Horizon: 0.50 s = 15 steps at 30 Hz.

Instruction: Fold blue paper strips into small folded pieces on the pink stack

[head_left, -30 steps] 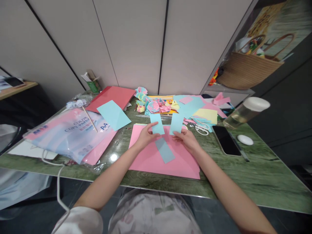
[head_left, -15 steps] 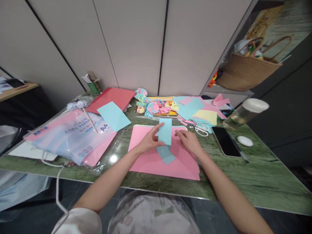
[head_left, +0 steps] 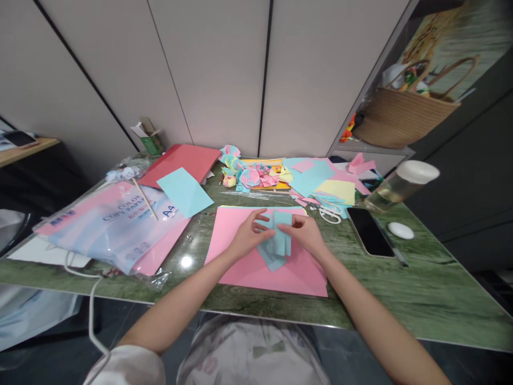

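Between my two hands a folded light-blue paper [head_left: 283, 235] is held upright over the pink sheets [head_left: 236, 270]. My left hand [head_left: 252, 233] pinches its left side with thumb and fingers. On the right side, my right hand [head_left: 303, 231] grips the same paper, its thumb in front and the other fingers behind. Another light-blue piece [head_left: 271, 258] lies on the pink stack just below and behind the held one.
Behind the stack are crumpled paper flowers [head_left: 250, 178], paper scraps [head_left: 312, 179] and white scissors [head_left: 331, 214]. A phone [head_left: 371, 232], white oval object [head_left: 401, 230] and bottle [head_left: 403, 184] stand or lie right. Left are a plastic paper pack [head_left: 116, 224] and red sheet [head_left: 182, 163].
The light-blue paper, flat and held by my left hand before, is now folded. My right hand has moved left and taken hold of it.
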### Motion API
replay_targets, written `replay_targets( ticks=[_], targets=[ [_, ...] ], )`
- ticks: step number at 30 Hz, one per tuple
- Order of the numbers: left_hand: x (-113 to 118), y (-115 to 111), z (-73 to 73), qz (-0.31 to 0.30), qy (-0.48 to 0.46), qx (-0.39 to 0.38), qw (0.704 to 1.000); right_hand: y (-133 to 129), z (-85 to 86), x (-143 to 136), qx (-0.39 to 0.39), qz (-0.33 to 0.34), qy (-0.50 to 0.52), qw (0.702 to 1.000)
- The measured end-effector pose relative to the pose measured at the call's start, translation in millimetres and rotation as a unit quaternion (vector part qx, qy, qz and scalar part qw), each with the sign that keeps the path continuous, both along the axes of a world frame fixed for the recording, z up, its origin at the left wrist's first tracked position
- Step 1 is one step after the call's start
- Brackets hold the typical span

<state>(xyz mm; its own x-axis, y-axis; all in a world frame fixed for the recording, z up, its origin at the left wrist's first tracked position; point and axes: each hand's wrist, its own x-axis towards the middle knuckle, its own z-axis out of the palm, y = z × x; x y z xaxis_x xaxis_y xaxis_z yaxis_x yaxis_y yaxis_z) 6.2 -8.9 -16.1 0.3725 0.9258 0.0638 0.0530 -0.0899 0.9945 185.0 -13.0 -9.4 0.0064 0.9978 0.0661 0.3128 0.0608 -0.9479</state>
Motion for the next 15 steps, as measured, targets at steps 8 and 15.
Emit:
replay_targets(
  ticks=[8,15],
  targets=[
    [10.6,-11.9,5.8,-0.05,-0.034,-0.05,0.997,-14.5,-0.7,-18.5,0.036,0.094,-0.085,0.991],
    [0.4,-0.9,9.4,-0.067,-0.127,-0.194,0.97,-5.5,5.6,-3.7,-0.018,0.128,0.016,0.992]
  ],
)
